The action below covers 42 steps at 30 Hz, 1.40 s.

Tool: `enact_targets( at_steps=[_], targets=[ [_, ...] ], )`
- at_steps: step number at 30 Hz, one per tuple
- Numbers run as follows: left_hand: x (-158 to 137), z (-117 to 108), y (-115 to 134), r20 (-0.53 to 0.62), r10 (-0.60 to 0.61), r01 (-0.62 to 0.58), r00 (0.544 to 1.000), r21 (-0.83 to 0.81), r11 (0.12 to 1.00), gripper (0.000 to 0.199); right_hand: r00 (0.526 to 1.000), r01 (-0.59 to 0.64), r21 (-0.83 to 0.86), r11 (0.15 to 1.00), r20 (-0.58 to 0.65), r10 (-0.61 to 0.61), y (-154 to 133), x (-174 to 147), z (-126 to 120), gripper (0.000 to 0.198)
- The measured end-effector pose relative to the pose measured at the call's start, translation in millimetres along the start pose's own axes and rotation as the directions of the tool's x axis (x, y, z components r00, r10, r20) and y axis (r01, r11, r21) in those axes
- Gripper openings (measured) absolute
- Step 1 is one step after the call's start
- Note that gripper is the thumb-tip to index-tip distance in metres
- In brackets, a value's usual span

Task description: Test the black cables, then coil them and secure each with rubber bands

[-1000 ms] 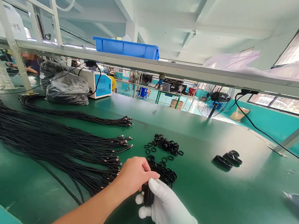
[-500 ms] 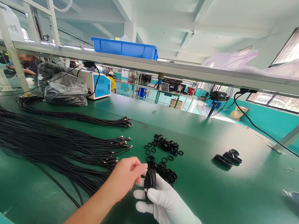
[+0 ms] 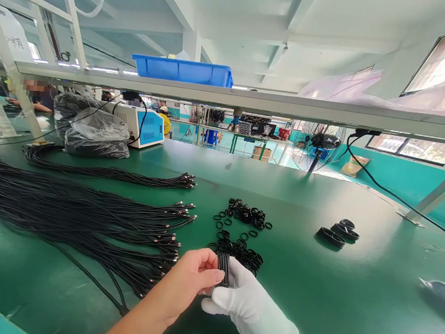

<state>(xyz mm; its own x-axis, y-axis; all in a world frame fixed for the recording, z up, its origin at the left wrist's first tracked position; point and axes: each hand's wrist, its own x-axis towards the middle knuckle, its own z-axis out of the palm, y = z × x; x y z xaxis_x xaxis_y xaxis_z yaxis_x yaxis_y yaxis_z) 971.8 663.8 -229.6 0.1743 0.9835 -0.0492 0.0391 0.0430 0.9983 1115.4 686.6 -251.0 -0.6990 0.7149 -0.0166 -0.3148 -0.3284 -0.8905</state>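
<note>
A coiled black cable (image 3: 223, 269) is held between my two hands above the green table. My left hand (image 3: 196, 275) is bare, with thumb and fingers closed on the coil's left side. My right hand (image 3: 248, 299), in a white glove, grips the same coil from the right; its fingertips are partly hidden behind the coil and the left hand. Just beyond lie loose black rings (image 3: 243, 254), with another pile of black rings (image 3: 246, 214) farther back. Long straight black cables (image 3: 87, 202) with metal plugs at their ends spread out on the left.
Several finished-looking black coils (image 3: 339, 234) lie on the table (image 3: 294, 277) at the right. A blue-and-white machine (image 3: 144, 126) and plastic-wrapped bundles (image 3: 98, 133) stand at the back left. Overhead, a shelf (image 3: 267, 102) carries a blue tray (image 3: 184, 71). A fan (image 3: 318, 144) stands behind.
My left hand has moved slightly right and down, and its thumb and fingers now close on the coil's left side. The right hand still holds the coil.
</note>
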Motion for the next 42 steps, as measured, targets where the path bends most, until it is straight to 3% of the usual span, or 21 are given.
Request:
enact_targets(
  at_steps=[3,5,6,9,12,14,18,21,24,28,31,34,37,40,42],
  targets=[
    [-1.3,-2.2,2.1,-0.109,0.054,-0.025,0.993,0.254,0.967,0.017,0.999,-0.013,0.04,0.999,0.04,0.012,0.5,-0.7,-1.7,0.037],
    [-3.3,-2.8,1.3,-0.234,0.233,-0.082,0.944,0.516,0.853,0.013,0.994,-0.042,0.097,0.994,0.106,0.032,0.7,-0.5,-2.4,0.038],
    [-4.2,-2.5,-0.3,-0.242,0.337,-0.124,0.91,0.615,0.779,0.015,0.992,-0.046,0.105,0.993,0.119,0.033,0.9,-0.1,-2.6,0.04],
    [-5.8,0.3,-7.7,-0.132,0.523,-0.263,0.842,0.746,0.612,0.035,0.996,-0.03,0.047,0.998,0.083,0.026,3.1,1.6,-2.5,0.044],
    [-5.0,3.5,-13.9,-0.101,0.602,-0.276,0.792,0.821,0.499,0.031,0.998,-0.006,-0.002,1.0,0.059,0.006,6.6,3.2,-3.0,0.044],
    [-3.3,4.1,-15.7,-0.112,0.626,-0.271,0.772,0.833,0.483,0.031,0.997,-0.002,-0.006,1.0,0.072,0.002,8.3,3.5,-3.5,0.043],
    [2.2,3.0,-18.9,-0.201,0.632,-0.318,0.748,0.728,0.608,0.028,0.989,-0.025,0.026,0.999,0.146,0.021,8.1,2.5,-3.0,0.048],
    [6.2,2.4,-20.2,-0.239,0.656,-0.342,0.716,0.7,0.627,0.026,0.988,-0.011,0.028,1.0,0.153,0.006,6.0,1.6,-1.8,0.047],
    [5.1,-0.2,-13.0,-0.212,0.609,-0.317,0.764,0.699,0.641,0.025,0.987,-0.014,0.075,0.997,0.164,0.002,3.3,0.7,-1.7,0.041],
    [-6.1,-8.6,5.8,-0.243,0.413,-0.21,0.878,0.579,0.788,0.011,0.991,-0.016,0.137,0.99,0.136,-0.002,0.2,-0.3,-3.3,0.042],
    [-14.8,-11.3,12.9,-0.141,0.255,-0.148,0.957,0.519,0.842,0.009,0.988,-0.029,0.094,0.995,0.155,0.014,-1.2,-0.4,-2.8,0.045],
    [-19.4,-7.6,12.2,-0.045,0.242,-0.178,0.969,0.55,0.816,0.01,0.985,0.001,0.063,0.998,0.171,-0.012,-1.4,0.0,-1.6,0.042],
    [-20.7,-5.3,11.7,-0.029,0.289,-0.212,0.957,0.609,0.764,0.015,0.986,0.033,0.071,0.997,0.16,-0.044,-0.6,-0.3,-2.7,0.037],
    [-18.7,-13.7,14.0,-0.115,0.288,-0.185,0.951,0.536,0.824,0.01,0.975,-0.016,0.153,0.988,0.219,-0.018,0.1,-2.4,-5.5,0.042],
    [-15.3,-23.7,14.6,-0.095,0.239,-0.18,0.966,0.413,0.893,0.02,0.953,-0.12,0.23,0.966,0.298,0.048,0.4,-4.2,-7.0,0.048]
  ],
)
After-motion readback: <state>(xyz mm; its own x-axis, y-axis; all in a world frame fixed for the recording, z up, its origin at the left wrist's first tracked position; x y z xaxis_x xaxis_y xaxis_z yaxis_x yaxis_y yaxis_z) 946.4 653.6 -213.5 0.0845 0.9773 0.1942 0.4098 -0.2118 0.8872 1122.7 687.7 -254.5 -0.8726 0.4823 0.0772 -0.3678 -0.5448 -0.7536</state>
